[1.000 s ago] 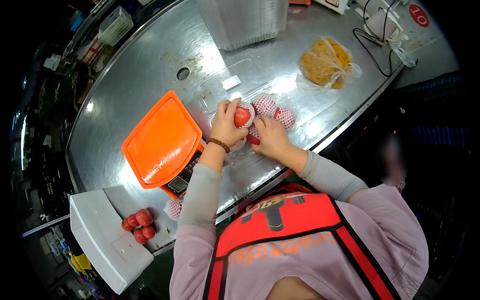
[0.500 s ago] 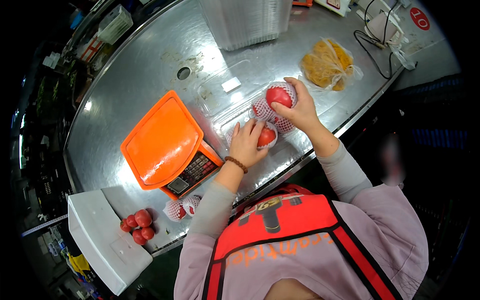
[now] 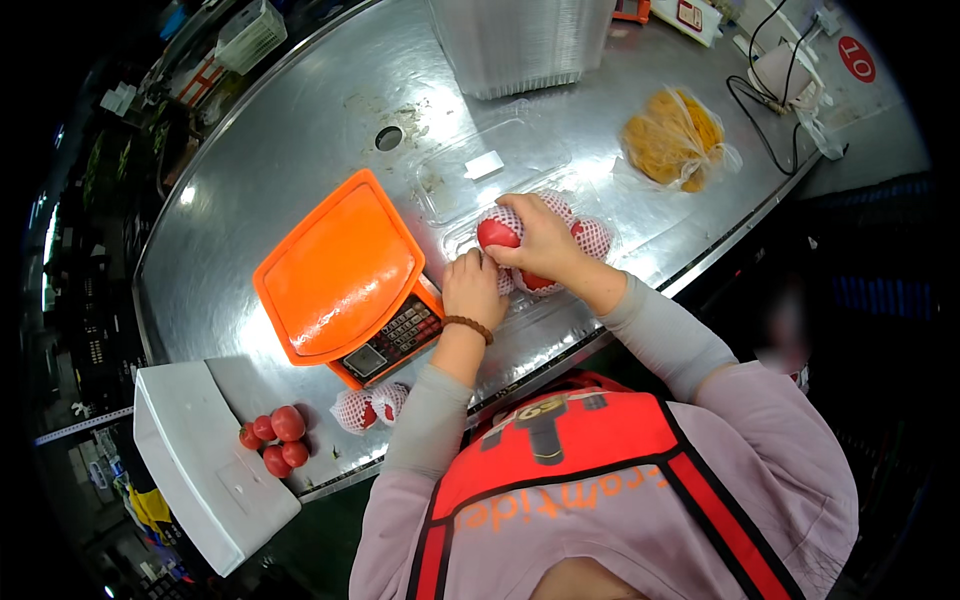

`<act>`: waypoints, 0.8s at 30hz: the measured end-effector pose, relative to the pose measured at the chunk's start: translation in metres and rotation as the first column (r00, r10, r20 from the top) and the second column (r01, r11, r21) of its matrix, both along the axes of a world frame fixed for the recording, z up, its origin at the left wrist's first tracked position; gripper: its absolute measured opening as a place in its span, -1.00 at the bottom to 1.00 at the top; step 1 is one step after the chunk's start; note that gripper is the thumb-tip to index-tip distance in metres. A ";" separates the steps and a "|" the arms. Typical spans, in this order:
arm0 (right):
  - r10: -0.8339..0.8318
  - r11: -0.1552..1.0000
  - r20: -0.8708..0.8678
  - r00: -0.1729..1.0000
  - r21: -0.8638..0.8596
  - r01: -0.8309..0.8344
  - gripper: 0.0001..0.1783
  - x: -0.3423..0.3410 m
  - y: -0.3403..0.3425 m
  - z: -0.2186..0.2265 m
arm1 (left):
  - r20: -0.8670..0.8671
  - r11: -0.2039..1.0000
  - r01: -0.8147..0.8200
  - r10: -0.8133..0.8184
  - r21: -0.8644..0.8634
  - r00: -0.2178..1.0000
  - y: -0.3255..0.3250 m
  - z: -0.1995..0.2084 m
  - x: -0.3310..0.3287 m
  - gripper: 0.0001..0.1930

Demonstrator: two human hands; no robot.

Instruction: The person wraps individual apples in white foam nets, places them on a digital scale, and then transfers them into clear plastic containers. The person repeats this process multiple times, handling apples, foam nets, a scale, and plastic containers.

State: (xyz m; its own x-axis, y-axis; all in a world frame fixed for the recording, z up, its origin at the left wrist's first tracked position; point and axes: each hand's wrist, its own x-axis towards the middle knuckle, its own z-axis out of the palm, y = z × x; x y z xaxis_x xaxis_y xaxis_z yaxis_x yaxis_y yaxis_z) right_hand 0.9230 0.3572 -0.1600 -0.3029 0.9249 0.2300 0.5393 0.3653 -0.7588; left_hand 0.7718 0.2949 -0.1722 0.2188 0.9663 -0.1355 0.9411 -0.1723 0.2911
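Note:
On a steel table point(image 3: 300, 130), several red tomatoes in white foam net sleeves point(image 3: 590, 238) sit in a clear plastic tray point(image 3: 470, 240). My right hand point(image 3: 545, 245) rests on the group and grips one netted tomato point(image 3: 497, 231) at its left. My left hand point(image 3: 473, 290), with a bead bracelet on the wrist, lies fingers down on the tray's near left side, touching the fruit under my right hand. Whether it holds one is hidden.
An orange weighing scale point(image 3: 340, 275) stands left of the hands. Two netted tomatoes point(image 3: 368, 408) and bare tomatoes point(image 3: 275, 440) lie near the front edge beside a white box point(image 3: 195, 470). A stack of clear trays point(image 3: 520, 45) and a bag of yellow material point(image 3: 675, 135) are behind.
My right hand has come down and left from a raised tomato onto the netted group. My left hand has shifted slightly toward the tray's near side.

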 end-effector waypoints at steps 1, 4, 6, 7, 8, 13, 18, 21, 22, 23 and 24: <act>-0.017 1.000 0.009 1.000 0.004 0.017 -0.29 -0.004 0.000 -0.004 | -0.009 1.000 0.018 -0.018 -0.012 1.000 0.000 0.005 -0.001 -0.36; -0.010 1.000 0.068 0.998 0.012 0.009 -0.32 -0.009 0.000 -0.004 | -0.027 0.998 0.057 -0.058 -0.039 0.998 -0.004 0.024 -0.007 -0.43; 0.021 0.999 0.118 0.993 0.022 -0.024 -0.33 -0.011 -0.006 -0.004 | -0.017 0.997 0.076 -0.076 -0.031 0.997 -0.014 0.025 -0.009 -0.38; 0.043 0.998 0.143 0.989 0.029 -0.048 -0.33 -0.013 -0.010 -0.005 | -0.045 0.998 0.067 -0.067 -0.002 0.997 -0.021 0.020 -0.008 -0.37; 0.058 0.997 0.170 0.984 0.039 -0.066 -0.34 -0.014 -0.012 -0.007 | -0.043 0.997 0.070 -0.070 0.018 0.997 -0.026 0.016 -0.008 -0.36; 0.117 0.980 0.340 0.933 0.113 -0.164 -0.43 -0.013 -0.013 -0.008 | -0.040 0.993 0.115 -0.117 -0.040 0.992 -0.034 0.022 -0.011 -0.38; 0.138 0.958 0.499 0.856 0.153 -0.244 -0.43 -0.015 -0.027 -0.018 | 0.075 0.997 0.017 -0.011 -0.078 0.997 -0.038 0.022 -0.013 -0.33; 0.183 0.960 0.471 0.863 0.105 -0.261 -0.41 -0.011 -0.024 -0.017 | 0.284 0.990 -0.096 0.062 0.107 0.957 -0.035 0.014 -0.011 -0.18; 0.198 0.963 0.457 0.867 0.072 -0.258 -0.40 -0.009 -0.024 -0.014 | 0.355 0.981 -0.104 0.040 0.162 0.934 -0.033 0.013 -0.008 -0.13; 0.209 0.961 0.365 0.907 0.096 -0.260 -0.42 -0.005 -0.019 -0.009 | 0.424 0.968 -0.118 0.013 0.220 0.906 -0.028 0.012 -0.005 -0.07; 0.227 0.958 0.267 0.937 0.113 -0.264 -0.44 0.001 -0.014 -0.005 | 0.369 0.977 -0.083 0.004 0.198 0.930 -0.026 0.009 -0.004 -0.04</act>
